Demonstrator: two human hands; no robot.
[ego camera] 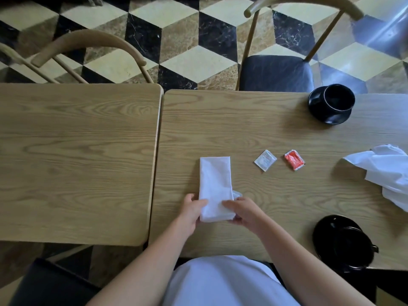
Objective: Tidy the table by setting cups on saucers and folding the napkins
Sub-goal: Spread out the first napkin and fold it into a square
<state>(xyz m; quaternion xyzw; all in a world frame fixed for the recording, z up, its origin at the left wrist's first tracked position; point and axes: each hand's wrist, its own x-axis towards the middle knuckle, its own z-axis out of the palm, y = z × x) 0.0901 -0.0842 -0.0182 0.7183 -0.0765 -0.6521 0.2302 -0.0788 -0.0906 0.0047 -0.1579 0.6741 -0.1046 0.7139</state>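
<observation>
A white napkin (pixel 215 184) lies folded into a long narrow strip on the right wooden table (pixel 254 124). My left hand (pixel 191 210) grips its near left corner, thumb on top. At the near right corner my right hand (pixel 240 212) pinches the cloth with the fingers over the edge. A second white napkin (pixel 384 171) lies crumpled at the right edge. One black cup (pixel 339 98) stands on a black saucer (pixel 326 117) at the far right. Another black cup (pixel 351 244) sits on a black saucer (pixel 324 228) near the front right edge.
A white sachet (pixel 265 160) and a red sachet (pixel 294 160) lie mid-table. A second wooden table (pixel 77 151) adjoins on the left. Wooden chairs stand beyond: one with a dark seat (pixel 276 72), another (pixel 88 45) at the left. A dark seat (pixel 50 283) is near left.
</observation>
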